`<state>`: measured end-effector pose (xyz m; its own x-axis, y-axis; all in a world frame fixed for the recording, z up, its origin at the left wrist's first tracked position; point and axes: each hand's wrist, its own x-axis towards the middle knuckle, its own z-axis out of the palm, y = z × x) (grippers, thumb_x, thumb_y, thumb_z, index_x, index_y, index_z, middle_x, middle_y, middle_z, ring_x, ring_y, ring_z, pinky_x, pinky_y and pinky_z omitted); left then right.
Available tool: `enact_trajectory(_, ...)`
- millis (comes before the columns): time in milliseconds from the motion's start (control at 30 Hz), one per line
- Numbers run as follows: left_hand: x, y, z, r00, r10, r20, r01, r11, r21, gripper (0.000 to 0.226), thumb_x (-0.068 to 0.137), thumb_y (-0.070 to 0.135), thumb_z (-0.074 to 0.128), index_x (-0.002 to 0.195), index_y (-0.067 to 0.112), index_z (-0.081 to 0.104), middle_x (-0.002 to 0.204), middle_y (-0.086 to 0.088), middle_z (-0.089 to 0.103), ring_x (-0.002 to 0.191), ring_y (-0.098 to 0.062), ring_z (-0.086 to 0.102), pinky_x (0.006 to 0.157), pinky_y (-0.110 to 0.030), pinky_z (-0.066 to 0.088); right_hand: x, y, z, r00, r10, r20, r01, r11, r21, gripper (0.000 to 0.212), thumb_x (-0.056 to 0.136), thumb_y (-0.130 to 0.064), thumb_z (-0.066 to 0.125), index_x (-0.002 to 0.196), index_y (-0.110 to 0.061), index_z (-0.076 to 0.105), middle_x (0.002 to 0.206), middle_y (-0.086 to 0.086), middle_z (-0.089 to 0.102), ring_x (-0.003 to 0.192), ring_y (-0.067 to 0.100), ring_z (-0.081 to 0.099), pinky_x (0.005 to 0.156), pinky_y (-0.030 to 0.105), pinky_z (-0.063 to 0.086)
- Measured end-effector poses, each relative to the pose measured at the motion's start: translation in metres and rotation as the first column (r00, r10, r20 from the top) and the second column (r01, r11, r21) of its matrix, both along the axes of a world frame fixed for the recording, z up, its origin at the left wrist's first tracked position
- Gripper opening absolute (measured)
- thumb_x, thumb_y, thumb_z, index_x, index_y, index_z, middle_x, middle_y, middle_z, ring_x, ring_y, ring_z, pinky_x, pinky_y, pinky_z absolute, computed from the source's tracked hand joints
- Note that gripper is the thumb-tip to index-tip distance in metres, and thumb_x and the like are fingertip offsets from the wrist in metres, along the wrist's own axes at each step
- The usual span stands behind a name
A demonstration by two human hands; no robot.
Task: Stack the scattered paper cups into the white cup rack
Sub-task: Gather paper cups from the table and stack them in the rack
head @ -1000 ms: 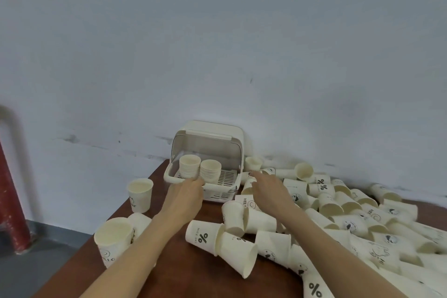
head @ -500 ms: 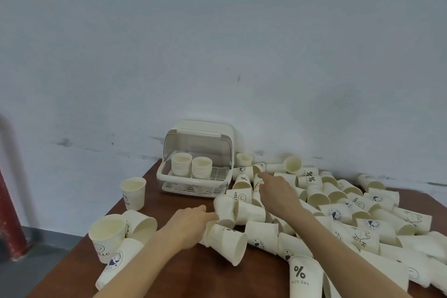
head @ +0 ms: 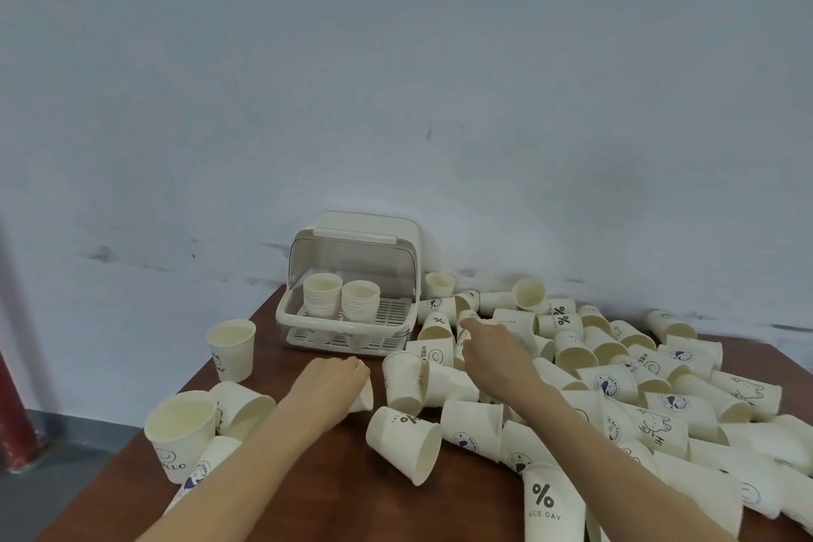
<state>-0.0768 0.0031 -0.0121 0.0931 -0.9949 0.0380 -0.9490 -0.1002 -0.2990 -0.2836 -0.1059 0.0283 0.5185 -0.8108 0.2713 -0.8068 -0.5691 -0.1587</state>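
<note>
A brown desk (head: 308, 480) carries a white cup rack (head: 347, 317) at 12 o'clock, two stacks inside. Paper cups (head: 616, 387), light and easily crushed, sprawl from 1 to 4 o'clock; grip them gently by the sidewall. The left hand (head: 330, 383) curls around one cup (head: 363, 394). The right hand (head: 492, 348) reaches in, its grip hidden. Cups read "NICE DAY", "HELLO", "%".

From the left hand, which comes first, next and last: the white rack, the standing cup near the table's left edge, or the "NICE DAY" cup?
1. White rack, just beyond the left hand.
2. Standing cup, to its left.
3. "NICE DAY" cup, near right.
</note>
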Motion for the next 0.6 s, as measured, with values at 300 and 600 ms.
enact_trajectory(300,0.013,0.006,0.014,0.985,0.173,-0.017,-0.173,0.976,-0.132,0.029,0.092,0.010,0.050,0.121,0.014,0.050,0.118,-0.004,0.057,0.105,-0.023,0.059,0.074,-0.033,0.046,0.001,-0.002,-0.009,1.000,-0.003,0.025,0.002,0.999,0.047,0.042,0.092,-0.009,0.037,0.133,-0.014,0.045,0.110,0.011,0.064,0.103,0.030,0.054,0.075,0.039,0.047)
enact_trajectory(600,-0.009,0.012,0.020,0.941,0.137,-0.308,-0.255,0.887,-0.385,0.013,0.097,0.021,0.042,0.105,0.018,0.050,0.104,0.002,0.060,0.094,-0.021,0.059,0.063,-0.030,0.039,-0.004,-0.001,-0.006,0.999,-0.008,0.047,0.006,0.999,0.042,0.037,0.092,-0.009,0.037,0.127,-0.014,0.050,0.107,0.011,0.064,0.101,0.030,0.054,0.077,0.042,0.049)
